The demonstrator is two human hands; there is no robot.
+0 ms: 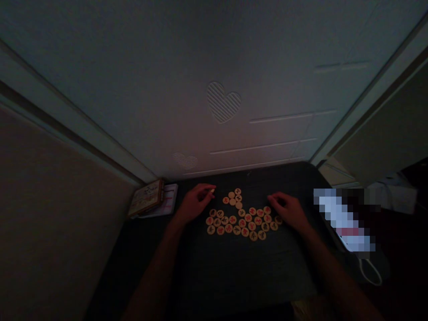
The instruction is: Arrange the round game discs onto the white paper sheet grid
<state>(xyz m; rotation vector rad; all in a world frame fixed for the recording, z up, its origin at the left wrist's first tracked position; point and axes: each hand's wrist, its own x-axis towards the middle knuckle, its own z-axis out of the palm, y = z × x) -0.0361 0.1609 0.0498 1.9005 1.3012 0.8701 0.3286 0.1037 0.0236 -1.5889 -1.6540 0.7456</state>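
Note:
Several round wooden game pieces (242, 220) with red and black marks lie clustered on a dark table (234, 267). My left hand (195, 203) rests just left of the pieces, fingers curled, fingertips near the upper small group of pieces (234, 197). My right hand (287, 209) lies at the right edge of the cluster, fingers bent down onto the nearest pieces. The light is dim, and I cannot see whether either hand holds a piece.
A flat box (147, 198) lies on a booklet (167, 203) at the table's back left corner. A blurred-out object (344, 218) and a white cable loop (371, 272) sit at the right. A wall with heart shapes (223, 101) stands behind.

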